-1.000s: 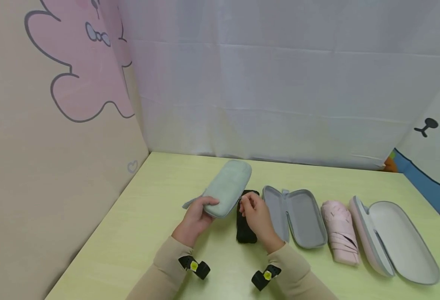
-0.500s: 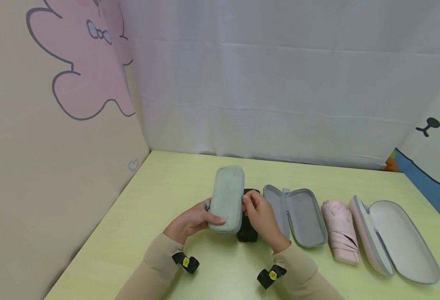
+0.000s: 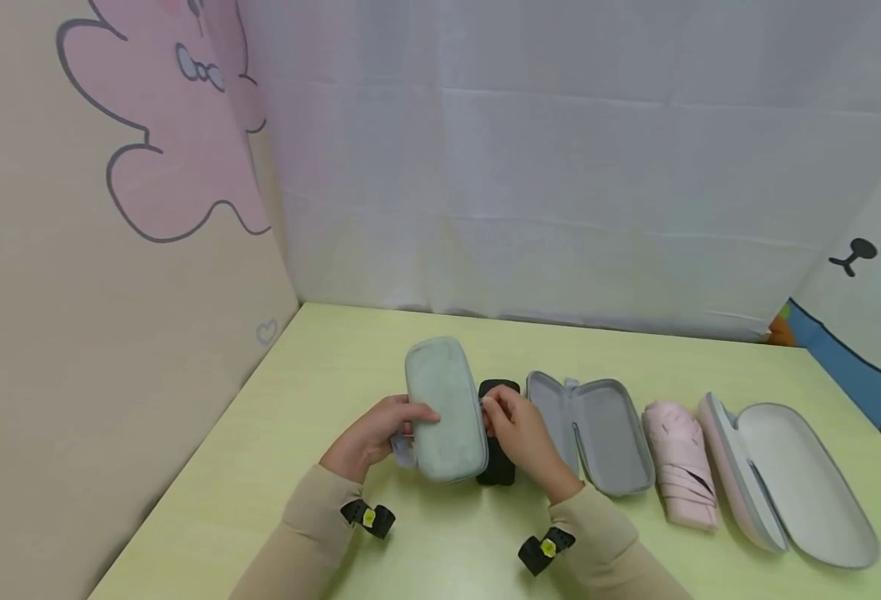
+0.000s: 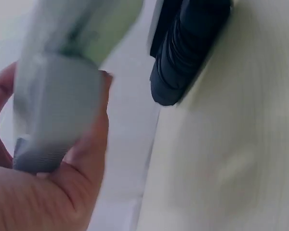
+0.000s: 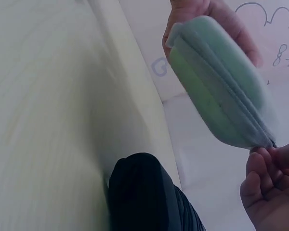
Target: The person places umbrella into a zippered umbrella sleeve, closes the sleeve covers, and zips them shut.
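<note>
A mint-green zippered case (image 3: 448,408) is held above the table in my left hand (image 3: 365,433), thumb across its upper face. A grey strap (image 3: 402,452) sticks out at its left side, beside the left fingers. At the case's right edge my right hand (image 3: 524,433) pinches the small zipper pull (image 5: 273,144) between thumb and fingers. In the right wrist view the zip line (image 5: 226,86) runs along the side of the case, and it looks closed there. Below the right hand lies a black folded umbrella (image 3: 496,468), partly hidden by that hand and the case.
Right of the hands, an unzipped grey-lined case (image 3: 616,437) lies spread on the yellow-green table (image 3: 260,492). Beyond it are a pink folded umbrella (image 3: 680,467) and a pink hard case (image 3: 808,487) with a white inside. A white curtain (image 3: 545,192) hangs behind.
The green case has swung from leaning right to leaning slightly left and has come nearer. My left hand turned with it. My right hand, still at the zipped edge, shifted slightly right.
</note>
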`<state>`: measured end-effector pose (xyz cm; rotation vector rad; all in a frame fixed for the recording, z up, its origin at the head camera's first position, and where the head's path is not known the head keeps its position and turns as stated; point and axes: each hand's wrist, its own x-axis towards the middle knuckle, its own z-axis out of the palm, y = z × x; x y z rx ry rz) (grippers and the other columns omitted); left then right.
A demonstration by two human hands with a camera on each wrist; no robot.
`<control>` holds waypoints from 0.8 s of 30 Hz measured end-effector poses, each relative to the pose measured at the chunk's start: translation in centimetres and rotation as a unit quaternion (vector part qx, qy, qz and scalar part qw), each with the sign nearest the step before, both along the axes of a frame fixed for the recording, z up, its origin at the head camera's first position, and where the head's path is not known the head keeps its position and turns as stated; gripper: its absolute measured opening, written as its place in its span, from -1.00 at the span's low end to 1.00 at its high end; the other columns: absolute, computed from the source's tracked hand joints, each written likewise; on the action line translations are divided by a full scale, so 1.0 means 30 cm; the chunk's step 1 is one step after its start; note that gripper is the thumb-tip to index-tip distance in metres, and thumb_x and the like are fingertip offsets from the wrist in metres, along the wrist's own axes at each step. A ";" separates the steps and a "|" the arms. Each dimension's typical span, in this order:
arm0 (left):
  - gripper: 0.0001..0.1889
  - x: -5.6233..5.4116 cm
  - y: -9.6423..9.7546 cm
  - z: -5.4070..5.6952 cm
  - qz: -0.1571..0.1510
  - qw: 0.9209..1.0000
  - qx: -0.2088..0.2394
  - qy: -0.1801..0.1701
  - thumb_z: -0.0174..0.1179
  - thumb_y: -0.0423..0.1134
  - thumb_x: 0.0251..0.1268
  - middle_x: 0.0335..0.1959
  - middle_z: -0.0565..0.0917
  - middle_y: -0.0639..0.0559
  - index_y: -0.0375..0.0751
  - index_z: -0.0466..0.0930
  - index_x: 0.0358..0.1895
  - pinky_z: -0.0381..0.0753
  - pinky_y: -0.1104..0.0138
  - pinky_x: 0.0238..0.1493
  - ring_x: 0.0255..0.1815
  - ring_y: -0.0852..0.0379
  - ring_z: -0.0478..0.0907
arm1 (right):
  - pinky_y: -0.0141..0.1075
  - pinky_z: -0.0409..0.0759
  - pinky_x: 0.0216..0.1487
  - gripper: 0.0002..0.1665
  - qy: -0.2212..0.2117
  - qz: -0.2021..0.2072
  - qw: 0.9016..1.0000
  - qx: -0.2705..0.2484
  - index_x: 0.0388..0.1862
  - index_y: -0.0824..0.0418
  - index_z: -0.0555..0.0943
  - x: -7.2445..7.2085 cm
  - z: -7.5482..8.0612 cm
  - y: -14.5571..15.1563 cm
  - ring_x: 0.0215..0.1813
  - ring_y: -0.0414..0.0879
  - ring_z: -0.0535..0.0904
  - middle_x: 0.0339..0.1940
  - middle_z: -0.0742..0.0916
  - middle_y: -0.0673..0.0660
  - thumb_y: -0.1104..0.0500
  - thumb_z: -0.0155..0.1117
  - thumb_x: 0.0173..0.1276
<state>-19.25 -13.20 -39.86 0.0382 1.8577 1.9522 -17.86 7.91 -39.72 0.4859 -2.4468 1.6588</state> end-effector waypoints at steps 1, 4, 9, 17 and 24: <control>-0.41 -0.002 -0.001 0.000 0.006 1.000 -0.003 0.001 0.22 -0.18 0.09 -0.20 0.66 -0.17 -0.49 0.35 0.15 0.55 0.25 -0.22 -0.26 0.07 0.62 | -0.33 0.53 -0.45 -0.82 0.001 0.001 1.000 0.002 -0.42 0.27 0.50 -0.002 -0.002 0.001 -0.52 -0.06 0.52 -0.57 0.57 0.14 0.30 0.05 0.42; -0.43 -0.007 -0.004 0.000 0.023 1.000 -0.004 0.002 0.23 -0.12 0.13 -0.27 0.69 -0.15 -0.50 0.41 0.10 0.57 0.30 -0.27 -0.32 0.11 0.65 | -0.32 0.54 -0.44 -0.82 -0.001 0.004 1.000 0.004 -0.42 0.26 0.50 -0.004 -0.005 0.005 -0.51 -0.04 0.53 -0.56 0.58 0.13 0.30 0.04 0.42; -0.46 -0.006 -0.002 -0.002 0.034 0.999 0.023 0.001 0.24 -0.17 0.16 -0.29 0.69 -0.14 -0.54 0.41 0.08 0.59 0.28 -0.22 -0.32 0.09 0.66 | -0.32 0.52 -0.44 -0.82 0.002 -0.004 1.000 0.011 -0.41 0.26 0.51 -0.008 -0.006 0.007 -0.51 -0.03 0.52 -0.57 0.57 0.07 0.31 0.04 0.42; -0.50 -0.010 0.008 -0.011 0.067 0.997 0.044 -0.001 0.23 -0.21 0.15 -0.39 0.70 -0.08 -0.55 0.41 0.05 0.60 0.30 -0.29 -0.42 0.14 0.66 | -0.33 0.52 -0.45 -0.82 0.003 -0.008 1.000 0.018 -0.43 0.25 0.51 -0.008 -0.005 0.012 -0.51 -0.01 0.52 -0.59 0.55 0.04 0.33 0.05 0.41; -0.53 -0.013 0.009 -0.014 0.085 0.995 0.056 -0.001 0.20 -0.22 0.18 -0.45 0.68 -0.04 -0.56 0.41 0.02 0.58 0.38 -0.39 -0.49 0.21 0.62 | -0.33 0.49 -0.48 -0.81 0.010 -0.008 0.999 0.030 -0.45 0.23 0.50 -0.008 -0.009 0.011 -0.56 -0.12 0.47 -0.62 0.54 0.02 0.32 0.07 0.40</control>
